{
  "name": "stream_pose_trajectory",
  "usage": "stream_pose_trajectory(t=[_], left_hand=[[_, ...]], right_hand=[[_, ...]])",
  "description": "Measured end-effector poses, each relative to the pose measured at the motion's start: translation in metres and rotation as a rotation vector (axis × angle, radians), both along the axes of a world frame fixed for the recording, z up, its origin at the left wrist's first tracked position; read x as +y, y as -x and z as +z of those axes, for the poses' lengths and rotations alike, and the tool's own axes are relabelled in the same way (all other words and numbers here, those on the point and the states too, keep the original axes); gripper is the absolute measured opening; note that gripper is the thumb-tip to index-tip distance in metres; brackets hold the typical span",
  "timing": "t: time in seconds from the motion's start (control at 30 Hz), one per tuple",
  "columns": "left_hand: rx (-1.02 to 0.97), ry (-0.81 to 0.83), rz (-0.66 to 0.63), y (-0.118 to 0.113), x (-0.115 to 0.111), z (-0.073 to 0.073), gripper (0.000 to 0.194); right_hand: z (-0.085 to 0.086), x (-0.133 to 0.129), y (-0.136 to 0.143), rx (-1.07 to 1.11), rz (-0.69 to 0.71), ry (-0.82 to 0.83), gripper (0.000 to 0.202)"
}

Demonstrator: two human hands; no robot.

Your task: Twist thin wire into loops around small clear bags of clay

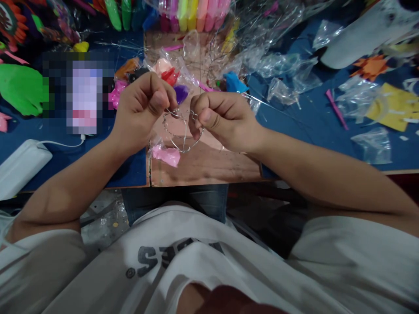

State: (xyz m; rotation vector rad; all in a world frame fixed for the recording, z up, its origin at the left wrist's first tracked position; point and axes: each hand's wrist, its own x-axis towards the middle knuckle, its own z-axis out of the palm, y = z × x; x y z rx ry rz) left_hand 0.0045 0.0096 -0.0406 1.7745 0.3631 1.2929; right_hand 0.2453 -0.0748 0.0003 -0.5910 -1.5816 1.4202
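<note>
Between my two hands hangs a rounded frame of thin silvery wire (185, 149), bent into loops with twisted parts. My left hand (140, 109) pinches the wire at its upper left, thumb against the curled fingers. On the other side my right hand (225, 117) grips the wire between thumb and fingers near a small twisted bit. Its fingertips partly cover the wire there. Below the left hand lies a pink lump in clear wrap (166, 155). Just beyond the hands are a purple lump (181, 93), a red one (170, 76) and a blue one (236, 83).
A wooden board (209, 168) lies amid the blue tabletop (288, 152). To the left are a blurred-out phone (85, 98) on a cable, a white power bank (22, 168) and a green flat shape (22, 89). Plastic bags (278, 65), an orange spiky piece (369, 67) and a yellow sheet (391, 107) lie right.
</note>
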Motion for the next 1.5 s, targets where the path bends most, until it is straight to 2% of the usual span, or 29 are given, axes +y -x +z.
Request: stream_pose_trajectory(t=[0.17, 0.23, 0.3, 0.33, 0.4, 0.5, 0.6, 0.7, 0.87, 1.0, 1.13, 1.27, 1.37, 1.5], left_hand=[[-0.107, 0.106, -0.117, 0.014, -0.003, 0.029, 0.047], [-0.083, 0.110, -0.035, 0.017, -0.008, 0.041, 0.038], [-0.126, 0.083, 0.063, 0.016, -0.014, 0.049, 0.038], [-0.131, 0.071, 0.067, 0.014, -0.018, 0.051, 0.040], [-0.095, 0.067, 0.045, 0.009, -0.023, 0.050, 0.041], [0.008, 0.038, 0.009, 0.004, -0.022, 0.038, 0.047], [0.045, -0.029, 0.073, 0.005, -0.011, 0.022, 0.061], [0.060, -0.063, 0.105, 0.007, -0.006, 0.013, 0.066], [0.054, -0.153, 0.125, 0.006, -0.017, 0.013, 0.067], [0.000, -0.243, 0.133, 0.005, -0.014, 0.009, 0.070], [0.113, -0.207, 0.129, 0.005, -0.014, 0.006, 0.064], [0.134, -0.154, 0.143, 0.002, -0.026, 0.015, 0.059], [0.116, -0.106, 0.086, 0.003, -0.030, 0.023, 0.053], [0.158, 0.008, 0.007, 0.006, -0.026, 0.018, 0.067]], right_hand=[[0.006, -0.002, -0.003, -0.050, 0.028, -0.018, 0.062], [0.004, -0.001, -0.002, -0.028, 0.027, -0.023, 0.062], [0.001, 0.001, -0.001, -0.001, -0.005, -0.017, 0.063], [-0.001, 0.003, -0.001, 0.019, -0.026, -0.019, 0.063], [-0.005, 0.008, 0.000, 0.050, -0.058, -0.027, 0.062], [-0.008, 0.011, 0.000, 0.069, -0.070, -0.063, 0.058], [-0.007, 0.011, -0.001, 0.056, -0.076, -0.049, 0.055], [-0.005, 0.008, -0.001, 0.050, -0.065, 0.001, 0.054], [-0.001, 0.005, 0.002, 0.062, 0.047, 0.110, 0.052], [0.003, 0.004, 0.002, 0.103, 0.152, 0.165, 0.052], [0.007, 0.002, 0.000, 0.055, 0.212, 0.204, 0.049], [0.011, 0.000, -0.001, 0.063, 0.222, 0.245, 0.042], [0.008, 0.000, 0.001, 0.078, 0.194, 0.268, 0.042], [0.002, 0.004, 0.002, 0.151, 0.088, 0.290, 0.042]])
